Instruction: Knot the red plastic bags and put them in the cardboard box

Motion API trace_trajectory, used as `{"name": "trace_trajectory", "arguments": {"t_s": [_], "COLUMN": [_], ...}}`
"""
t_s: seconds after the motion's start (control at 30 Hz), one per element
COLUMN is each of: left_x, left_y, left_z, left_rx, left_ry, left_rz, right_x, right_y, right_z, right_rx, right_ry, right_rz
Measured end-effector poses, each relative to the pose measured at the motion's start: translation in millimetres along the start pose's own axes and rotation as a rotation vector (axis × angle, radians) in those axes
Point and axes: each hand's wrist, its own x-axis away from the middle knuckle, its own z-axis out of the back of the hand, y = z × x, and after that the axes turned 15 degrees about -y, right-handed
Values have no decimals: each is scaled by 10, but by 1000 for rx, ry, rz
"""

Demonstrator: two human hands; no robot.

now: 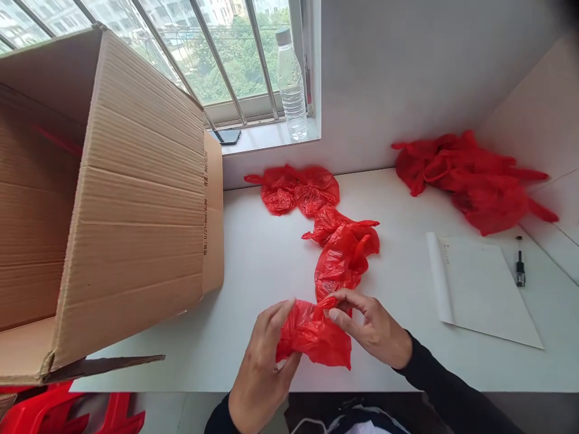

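Near the table's front edge, my left hand [266,361] is curled round the left side of a red plastic bag [316,337]. My right hand [373,328] pinches the bag's upper part between thumb and fingers. What the bag contains, if anything, is hidden. Just behind it lie more crumpled red bags [338,259], the nearest almost touching my fingers. Two further red bags [312,190] with bunched bottoms rest against the wall under the window.
A large open cardboard box [145,187] fills the left side. A water bottle [292,84] and a phone [228,137] are on the sill. At right are a heap of red bags [470,178], a paper pad [493,289] and a pen [520,268]. Red plastic stools [49,410] stand below.
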Motion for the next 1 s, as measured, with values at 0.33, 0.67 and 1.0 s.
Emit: {"name": "trace_trajectory", "arguments": {"t_s": [0.33,0.67,1.0], "left_x": [293,463,403], "left_y": [-235,-324,-341], "left_z": [-113,-191,-252], "left_rx": [-157,63,251], "left_ry": [110,173,338], "left_rz": [45,334,471], "right_x": [-109,15,-31], "right_y": [-115,-76,18], "right_z": [-129,-124,-165], "right_rx": [-32,-265,-428], "right_ry": [-136,1,22], "right_rz": [74,-13,73]}}
